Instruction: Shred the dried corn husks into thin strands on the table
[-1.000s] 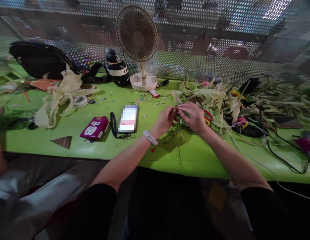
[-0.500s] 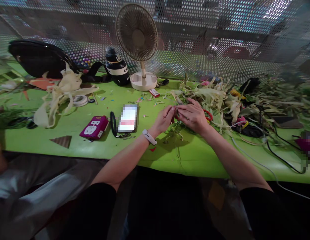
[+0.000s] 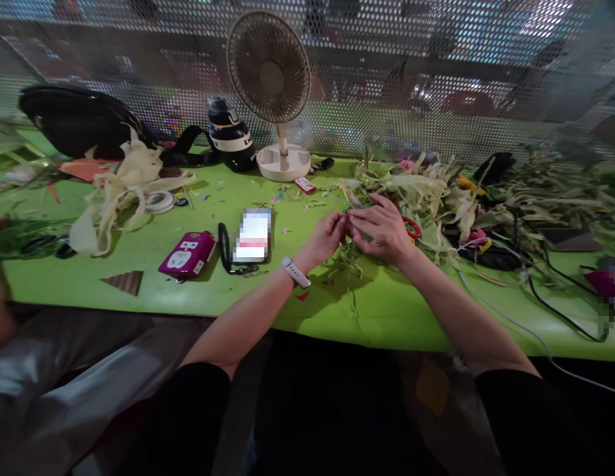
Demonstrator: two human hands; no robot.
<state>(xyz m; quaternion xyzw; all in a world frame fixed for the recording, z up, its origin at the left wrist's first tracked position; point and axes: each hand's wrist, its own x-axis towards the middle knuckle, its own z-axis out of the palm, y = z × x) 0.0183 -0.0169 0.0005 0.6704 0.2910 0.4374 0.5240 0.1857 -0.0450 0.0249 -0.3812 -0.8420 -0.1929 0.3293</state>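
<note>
My left hand (image 3: pixel 327 237) has its fingers curled in a pinch, the tips meeting those of the other hand. My right hand (image 3: pixel 381 231) is bent over the same spot, thumb and forefinger pressed together, the remaining fingers loosely stretched. Whatever lies between the fingertips is too small and covered to make out. Thin green plant scraps (image 3: pixel 351 259) lie on the table below both hands. Red scissor handles (image 3: pixel 411 228) stick out just beyond my right hand, beside a heap of pale dried husks (image 3: pixel 421 188). A white watch band (image 3: pixel 296 272) circles my left wrist.
On the green table (image 3: pixel 307 317) lie a lit phone (image 3: pixel 252 235), a purple power adapter (image 3: pixel 187 254) and a brown triangle piece (image 3: pixel 123 282). Behind stand a fan (image 3: pixel 270 79), a black bottle (image 3: pixel 231 135) and a black bag (image 3: pixel 84 122). Cables (image 3: pixel 500 311) trail at the right. Another person's leg shows lower left.
My hands stay together at nearly the same spot, with small finger shifts; the left fingers look more curled. The view has shifted slightly. Nothing on the table has visibly moved.
</note>
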